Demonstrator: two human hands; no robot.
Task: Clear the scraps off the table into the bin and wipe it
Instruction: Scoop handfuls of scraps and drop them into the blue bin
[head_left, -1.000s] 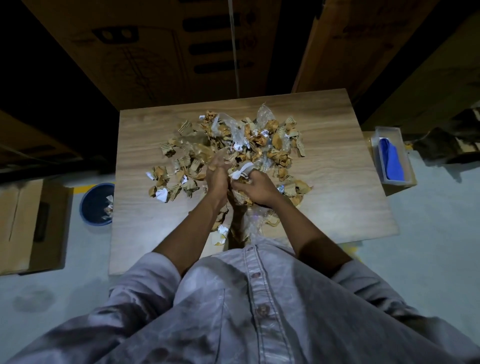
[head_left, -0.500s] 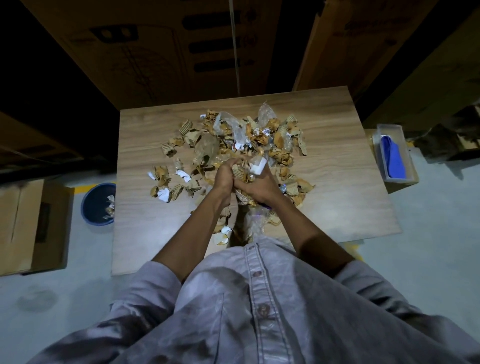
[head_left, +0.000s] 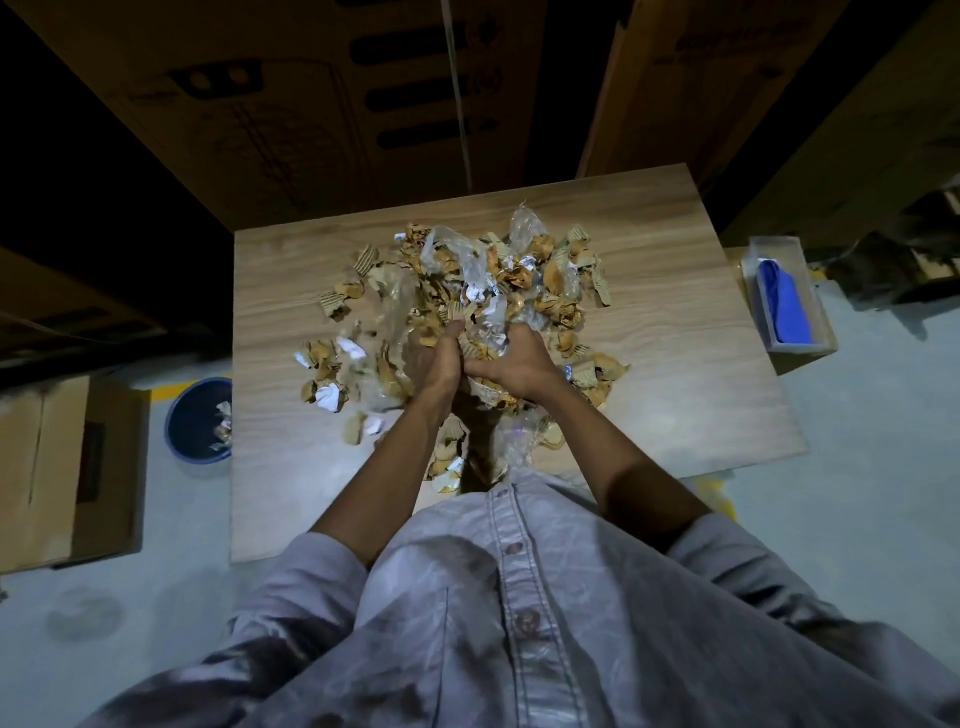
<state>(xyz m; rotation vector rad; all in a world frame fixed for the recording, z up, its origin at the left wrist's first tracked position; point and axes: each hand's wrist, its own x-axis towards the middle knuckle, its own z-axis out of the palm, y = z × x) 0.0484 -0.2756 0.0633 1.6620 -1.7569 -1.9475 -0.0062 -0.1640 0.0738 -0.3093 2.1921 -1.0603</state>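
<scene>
A heap of scraps (head_left: 524, 283), torn brown cardboard, crumpled white paper and clear plastic, covers the middle of the wooden table (head_left: 675, 332). My left hand (head_left: 434, 361) and my right hand (head_left: 514, 364) are side by side at the near part of the heap, fingers curled around a clump of scraps held between them. More scraps lie under my forearms near the table's front edge. A blue bin (head_left: 200, 421) stands on the floor at the table's left side, with a few scraps inside.
A clear tray holding a blue cloth (head_left: 784, 301) sits off the table's right edge. A cardboard box (head_left: 62, 467) stands on the floor beyond the bin. Large cardboard boxes (head_left: 337, 98) stand against the table's far edge.
Both hands have moved forward from the near edge deeper into the heap, gathering a clump of scraps between them.
</scene>
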